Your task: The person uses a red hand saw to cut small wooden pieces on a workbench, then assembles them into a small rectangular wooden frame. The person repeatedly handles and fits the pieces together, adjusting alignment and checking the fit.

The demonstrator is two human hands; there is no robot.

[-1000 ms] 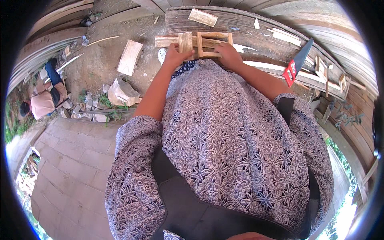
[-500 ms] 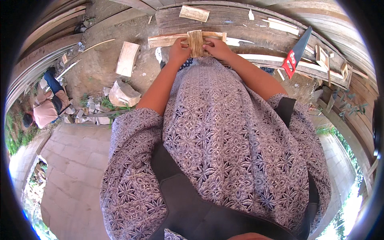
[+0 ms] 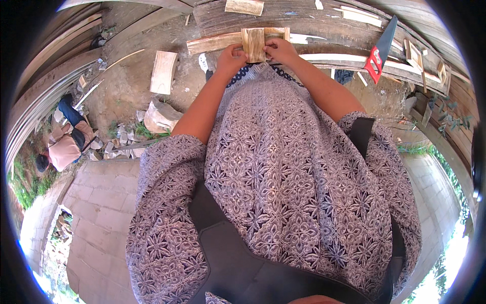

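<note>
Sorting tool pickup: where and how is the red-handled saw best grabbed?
Likely by its red handle, coming from the near side: the handle end lies toward the wearer, while the long dark blade points away.

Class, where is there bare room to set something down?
A narrow band of bench between the upper plank and the held wood piece; wider paving below the stones, left of the patterned left sleeve. The bench's right is crowded: saw, pale strips, small frames.
</note>
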